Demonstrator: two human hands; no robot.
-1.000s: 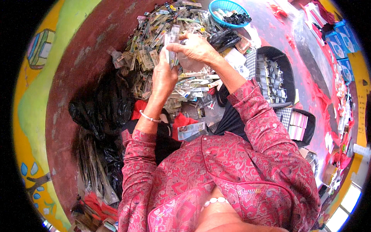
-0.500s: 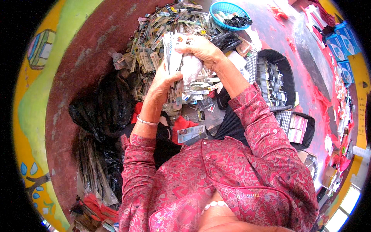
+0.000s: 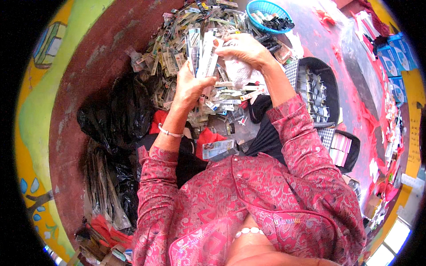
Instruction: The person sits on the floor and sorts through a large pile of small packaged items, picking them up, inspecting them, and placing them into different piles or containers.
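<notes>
Nearest, the left hand (image 3: 191,88) holds a few slim packets (image 3: 207,58) between thumb and fingers, their tops pointing away from the body. The right hand (image 3: 248,49) curves at their right side, over a white crumpled cloth (image 3: 240,73); whether its fingers grip either, I cannot tell. The step seems to be handling packets with 2 hands; the next move calls for a steady left hold. Farther, a pile (image 3: 166,60) is partly hidden by hands; beyond is a blue basket (image 3: 264,29).
</notes>
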